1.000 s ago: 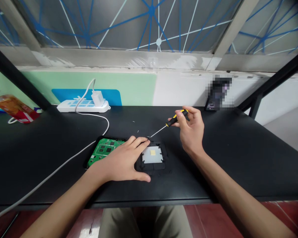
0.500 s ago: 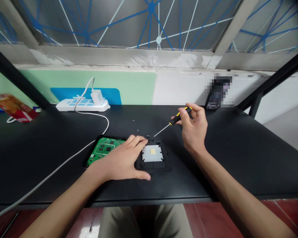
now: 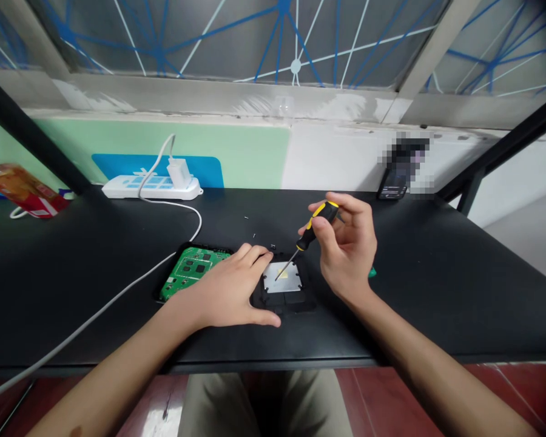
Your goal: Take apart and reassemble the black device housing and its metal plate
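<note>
My right hand (image 3: 348, 246) is closed around the black and yellow handle of a screwdriver (image 3: 317, 226). Its thin shaft slants down to the left, the tip over a silver metal plate (image 3: 293, 282); whether it touches cannot be told. A pale yellow square pad sits on that plate, which is fixed inside a black plastic cover (image 3: 307, 303). Fingers stretched, my left hand (image 3: 232, 288) rests on the cover's left side and hides part of it. Left of that hand, and partly beneath it, lies a green circuit board (image 3: 193, 267) in a black housing.
Several small screws (image 3: 273, 246) lie beyond the cover. A white cable (image 3: 118, 303) runs across the left of the black table to a plug on a power strip (image 3: 152, 187). A bottle (image 3: 25, 188) is at far left. A phone (image 3: 398, 173) leans on the wall.
My right hand has brought the screwdriver left and down, so its tip has gone from the screws to above the metal plate. A bit of green now shows beside my right wrist.
</note>
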Tool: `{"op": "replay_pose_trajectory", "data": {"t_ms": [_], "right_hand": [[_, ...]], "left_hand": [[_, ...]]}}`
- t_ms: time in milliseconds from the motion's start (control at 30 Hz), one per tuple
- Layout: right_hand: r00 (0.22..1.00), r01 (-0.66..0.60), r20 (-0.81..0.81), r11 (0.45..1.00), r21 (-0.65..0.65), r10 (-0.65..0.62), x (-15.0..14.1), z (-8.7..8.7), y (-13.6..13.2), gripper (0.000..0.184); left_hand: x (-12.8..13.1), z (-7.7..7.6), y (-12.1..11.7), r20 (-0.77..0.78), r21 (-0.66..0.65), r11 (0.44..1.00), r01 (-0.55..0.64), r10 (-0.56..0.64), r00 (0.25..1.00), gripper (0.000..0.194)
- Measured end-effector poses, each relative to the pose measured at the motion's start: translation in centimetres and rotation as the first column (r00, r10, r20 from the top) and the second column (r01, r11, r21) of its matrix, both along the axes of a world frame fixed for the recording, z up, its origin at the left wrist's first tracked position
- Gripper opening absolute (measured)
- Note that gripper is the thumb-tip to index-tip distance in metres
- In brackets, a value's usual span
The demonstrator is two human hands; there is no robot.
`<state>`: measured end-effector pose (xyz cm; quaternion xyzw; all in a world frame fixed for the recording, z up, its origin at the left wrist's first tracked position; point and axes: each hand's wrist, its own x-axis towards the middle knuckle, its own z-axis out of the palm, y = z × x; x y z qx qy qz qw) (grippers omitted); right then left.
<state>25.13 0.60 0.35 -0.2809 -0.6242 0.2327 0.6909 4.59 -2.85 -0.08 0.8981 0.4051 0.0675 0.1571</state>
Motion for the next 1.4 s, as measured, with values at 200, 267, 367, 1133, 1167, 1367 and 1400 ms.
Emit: {"op": "replay_pose_trajectory", "data": {"t_ms": [200, 267, 367, 1133, 1167, 1367, 1400], "right_hand": [[0.995, -0.038, 0.091, 0.998, 0.043, 0.034, -0.5, -1.0, -0.2, 0.041], [0.995, -0.017, 0.104, 0.998, 0.056, 0.011, -0.6, -1.1, 0.0, 0.04], [0.994, 0.02, 0.109, 0.998, 0.055, -0.026, -0.7, -1.1, 0.2, 0.038], [0.994, 0.019, 0.108, 0.998, 0.062, -0.026, -0.8, -1.3, 0.5, 0.041], [0.993, 0.024, 0.11, 0.998, 0.063, -0.031, -0.8, -1.4, 0.6, 0.041], [0.991, 0.008, 0.13, 0.998, 0.059, -0.015, -0.9, -1.2, 0.4, 0.039], [0.992, -0.007, 0.13, 0.998, 0.068, -0.002, -0.9, -1.0, 0.3, 0.038]], "left_hand": [[0.1, -0.3, -0.1, 0.019, 0.056, 0.998, 0.021, -0.022, 1.0, 0.098], [0.1, -0.5, -0.1, 0.033, 0.073, 0.997, 0.025, -0.028, 0.999, 0.098], [0.1, -0.6, -0.1, 0.035, 0.088, 0.996, 0.023, -0.026, 0.999, 0.1], [0.4, -0.2, -0.2, -0.01, 0.075, 0.997, 0.016, -0.015, 1.0, 0.095], [0.4, -0.2, -0.2, -0.007, 0.073, 0.997, 0.016, -0.015, 1.0, 0.095], [0.3, -0.1, -0.1, 0.003, 0.076, 0.997, 0.016, -0.017, 1.0, 0.095], [0.3, -0.1, -0.1, 0.003, 0.078, 0.997, 0.017, -0.017, 1.0, 0.096]]}}
